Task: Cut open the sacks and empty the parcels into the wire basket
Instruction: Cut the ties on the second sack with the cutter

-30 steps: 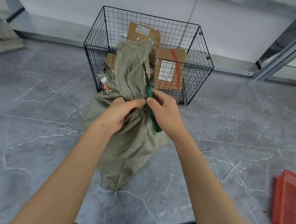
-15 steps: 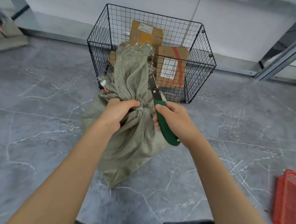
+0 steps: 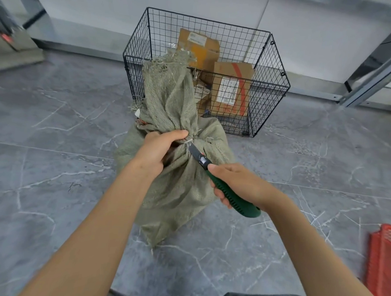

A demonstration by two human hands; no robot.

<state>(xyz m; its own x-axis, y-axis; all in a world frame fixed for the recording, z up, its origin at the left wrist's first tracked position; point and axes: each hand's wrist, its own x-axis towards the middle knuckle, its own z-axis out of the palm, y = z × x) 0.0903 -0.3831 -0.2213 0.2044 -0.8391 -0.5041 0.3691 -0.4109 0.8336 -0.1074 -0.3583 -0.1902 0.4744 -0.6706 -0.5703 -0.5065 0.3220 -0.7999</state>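
A grey-green woven sack (image 3: 178,188) stands on the floor in front of a black wire basket (image 3: 271,88). Its neck is tied with a thin white tie (image 3: 188,141), and the loose top flops up against the basket front. My left hand (image 3: 157,150) grips the neck just left of the tie. My right hand (image 3: 238,184) holds a green-handled knife (image 3: 230,195), whose blade tip touches the tie. Two cardboard parcels (image 3: 231,88) stand inside the basket.
A red plastic crate (image 3: 384,262) lies at the right edge. A metal rack leg (image 3: 378,69) slants at the back right, and a grey base (image 3: 10,52) sits at the back left. Grey marbled floor tiles surround the sack.
My right hand has pulled back to the right and turned the knife, so the blade now points up-left at the tie rather than standing upright. The left hand keeps its grip on the neck.
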